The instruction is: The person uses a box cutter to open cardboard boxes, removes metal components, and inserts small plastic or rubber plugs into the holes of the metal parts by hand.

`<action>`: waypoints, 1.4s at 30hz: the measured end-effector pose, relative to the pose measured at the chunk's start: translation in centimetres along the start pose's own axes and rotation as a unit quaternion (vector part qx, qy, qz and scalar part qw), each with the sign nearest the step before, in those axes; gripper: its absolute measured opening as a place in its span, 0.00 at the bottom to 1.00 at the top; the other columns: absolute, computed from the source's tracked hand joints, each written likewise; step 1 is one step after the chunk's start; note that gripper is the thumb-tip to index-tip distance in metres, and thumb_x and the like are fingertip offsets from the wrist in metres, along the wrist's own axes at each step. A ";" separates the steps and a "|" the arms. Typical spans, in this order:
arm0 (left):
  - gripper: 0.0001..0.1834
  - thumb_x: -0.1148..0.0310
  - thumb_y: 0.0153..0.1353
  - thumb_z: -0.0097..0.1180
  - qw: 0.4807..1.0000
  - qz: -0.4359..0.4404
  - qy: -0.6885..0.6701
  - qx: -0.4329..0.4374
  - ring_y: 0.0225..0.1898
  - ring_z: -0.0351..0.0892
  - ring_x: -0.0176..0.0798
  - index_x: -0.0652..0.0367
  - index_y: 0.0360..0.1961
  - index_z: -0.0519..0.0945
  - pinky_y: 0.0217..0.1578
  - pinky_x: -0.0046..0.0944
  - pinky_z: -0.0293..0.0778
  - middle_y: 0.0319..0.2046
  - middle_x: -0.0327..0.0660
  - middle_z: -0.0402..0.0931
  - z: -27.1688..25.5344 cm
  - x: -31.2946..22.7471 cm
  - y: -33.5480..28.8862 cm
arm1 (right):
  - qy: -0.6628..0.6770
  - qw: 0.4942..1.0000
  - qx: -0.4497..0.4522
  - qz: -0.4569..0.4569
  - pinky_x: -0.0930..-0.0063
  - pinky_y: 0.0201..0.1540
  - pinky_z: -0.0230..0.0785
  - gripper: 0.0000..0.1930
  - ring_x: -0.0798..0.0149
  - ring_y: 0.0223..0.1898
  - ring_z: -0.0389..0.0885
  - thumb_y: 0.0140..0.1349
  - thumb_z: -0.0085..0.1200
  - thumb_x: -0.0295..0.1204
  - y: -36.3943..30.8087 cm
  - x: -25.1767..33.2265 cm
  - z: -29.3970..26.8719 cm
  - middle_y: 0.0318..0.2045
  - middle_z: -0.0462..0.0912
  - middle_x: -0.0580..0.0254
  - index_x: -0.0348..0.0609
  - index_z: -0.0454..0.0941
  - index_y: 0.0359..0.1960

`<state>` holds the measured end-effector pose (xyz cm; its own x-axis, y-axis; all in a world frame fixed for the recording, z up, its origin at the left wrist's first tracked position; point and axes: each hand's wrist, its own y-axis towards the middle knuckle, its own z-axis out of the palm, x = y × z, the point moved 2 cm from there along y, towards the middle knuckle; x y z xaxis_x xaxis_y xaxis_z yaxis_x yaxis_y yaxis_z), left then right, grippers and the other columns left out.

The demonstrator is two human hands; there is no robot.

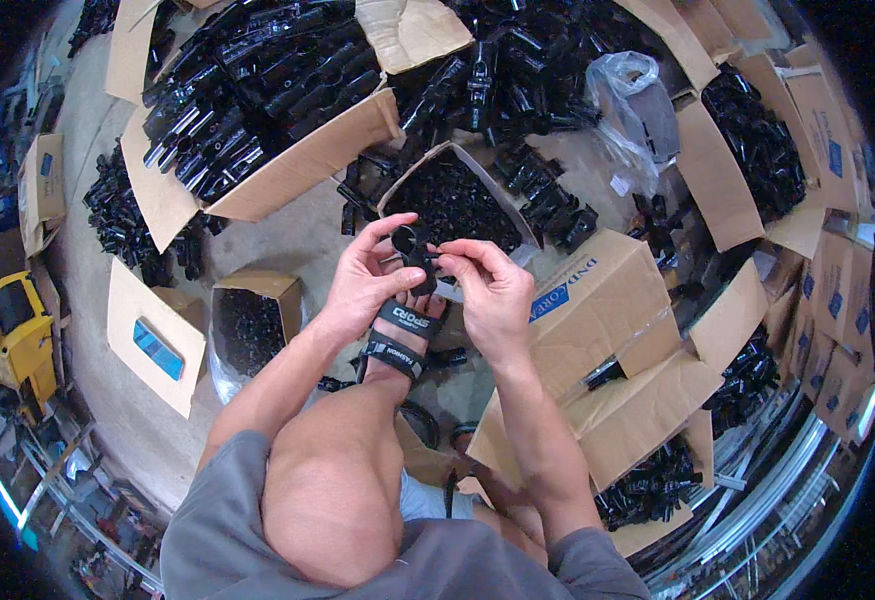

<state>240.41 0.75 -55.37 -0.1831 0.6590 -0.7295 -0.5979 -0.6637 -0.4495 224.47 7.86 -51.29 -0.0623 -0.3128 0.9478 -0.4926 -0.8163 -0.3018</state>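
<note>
Over my sandalled foot (398, 335), both hands meet at a small black clamp-like part with a round ring (405, 238). My left hand (358, 290) is closed on it, thumb below and index finger along the top of the ring. From the other side, my right hand (496, 295) pinches a small dark piece (434, 254) against the part. My fingertips partly hide that piece, so its exact shape cannot be told. Just beyond my hands stands an open box (510, 212) full of small black pieces.
A large carton (303, 155) heaped with black tubular parts stands at the far left. Other cartons (598, 310) crowd the right side. A phone (159, 349) lies on a cardboard flap at left, near a bagged box of small parts (255, 325). Clear plastic (623, 110) lies far right.
</note>
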 end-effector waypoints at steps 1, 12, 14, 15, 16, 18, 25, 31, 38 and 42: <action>0.39 0.82 0.57 0.68 1.000 0.006 0.013 0.001 0.48 0.84 0.36 0.52 0.69 0.68 0.48 0.39 0.82 0.49 0.44 0.84 0.1 0.0 0.0 | 0.005 1.000 -0.006 -0.002 0.76 0.39 0.78 0.06 0.72 0.36 0.86 0.64 0.61 0.22 0.0 -0.2 0.2 0.35 0.90 0.59 0.35 0.86 0.41; 0.37 0.81 0.54 0.72 0.997 0.006 0.077 0.006 0.49 0.83 0.33 0.52 0.65 0.72 0.50 0.35 0.81 0.49 0.39 0.82 0.5 -0.5 0.0 | -0.069 0.998 -0.014 -0.001 0.75 0.37 0.75 0.07 0.70 0.34 0.84 0.62 0.63 0.23 -0.8 0.0 0.7 0.35 0.86 0.58 0.37 0.87 0.42; 0.37 0.81 0.54 0.72 0.997 0.008 0.074 0.005 0.49 0.83 0.33 0.53 0.65 0.73 0.51 0.35 0.80 0.49 0.40 0.82 0.7 -0.7 -0.1 | -0.046 0.999 -0.018 0.010 0.76 0.37 0.75 0.08 0.71 0.34 0.84 0.63 0.63 0.23 -1.0 -0.6 0.6 0.36 0.87 0.58 0.37 0.88 0.42; 0.38 0.81 0.54 0.72 0.997 0.014 0.081 0.009 0.49 0.83 0.34 0.53 0.66 0.72 0.52 0.36 0.80 0.49 0.40 0.82 0.8 -0.6 -0.1 | -0.036 0.999 -0.020 0.017 0.76 0.38 0.75 0.08 0.71 0.34 0.83 0.63 0.63 0.23 -1.2 -1.1 0.5 0.37 0.87 0.58 0.37 0.88 0.42; 0.38 0.81 0.54 0.72 0.996 0.019 0.089 0.013 0.49 0.83 0.34 0.52 0.67 0.72 0.52 0.36 0.80 0.49 0.40 0.82 0.8 -0.4 -0.1 | -0.037 0.999 -0.017 0.010 0.77 0.38 0.75 0.09 0.71 0.35 0.83 0.63 0.63 0.23 -1.2 -1.5 0.4 0.37 0.87 0.58 0.36 0.87 0.44; 0.40 0.80 0.56 0.71 0.990 0.033 0.135 0.010 0.50 0.83 0.35 0.52 0.69 0.70 0.53 0.37 0.80 0.50 0.40 0.82 1.2 -0.4 -0.1 | -0.039 0.999 -0.012 -0.003 0.77 0.39 0.75 0.11 0.72 0.36 0.83 0.64 0.63 0.23 -1.1 -2.0 0.2 0.38 0.87 0.58 0.34 0.85 0.47; 0.52 0.79 0.52 0.68 0.862 0.079 0.497 -0.061 0.46 0.88 0.49 0.39 0.77 0.59 0.49 0.45 0.82 0.48 0.55 0.82 3.4 -1.2 0.0 | 0.061 0.991 -0.015 0.120 0.76 0.40 0.77 0.16 0.72 0.36 0.83 0.63 0.68 0.29 -1.2 -4.7 1.3 0.37 0.87 0.60 0.29 0.81 0.47; 0.36 0.71 0.69 0.60 0.972 -0.093 0.217 -0.005 0.58 0.79 0.42 0.67 0.74 0.59 0.62 0.45 0.75 0.57 0.47 0.78 0.1 0.1 0.7 | 0.171 0.966 0.038 0.192 0.76 0.47 0.75 0.15 0.72 0.43 0.82 0.66 0.64 0.27 0.0 -4.8 -0.3 0.43 0.86 0.60 0.36 0.80 0.52; 0.19 0.68 0.74 0.53 0.982 -0.185 0.026 -0.019 0.48 0.83 0.31 0.64 0.62 0.75 0.49 0.35 0.81 0.51 0.40 0.82 0.1 1.8 0.6 | -0.007 0.994 0.015 0.109 0.72 0.39 0.79 0.14 0.67 0.38 0.87 0.66 0.63 0.28 1.5 -4.8 -0.7 0.40 0.87 0.56 0.31 0.81 0.48; 0.19 0.66 0.75 0.53 0.985 -0.164 -0.049 -0.022 0.55 0.80 0.35 0.61 0.62 0.74 0.57 0.41 0.78 0.55 0.41 0.80 -0.9 2.5 0.9 | -0.108 0.990 -0.079 0.054 0.65 0.37 0.79 0.09 0.53 0.33 0.88 0.66 0.59 0.29 4.6 -7.4 -1.7 0.34 0.85 0.48 0.36 0.84 0.41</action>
<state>240.15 1.47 -58.10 -0.0608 0.8701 -0.4891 -0.6026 -0.4226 -0.6770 221.23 7.22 -59.54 0.0563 -0.5043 0.8617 -0.6236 -0.6918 -0.3642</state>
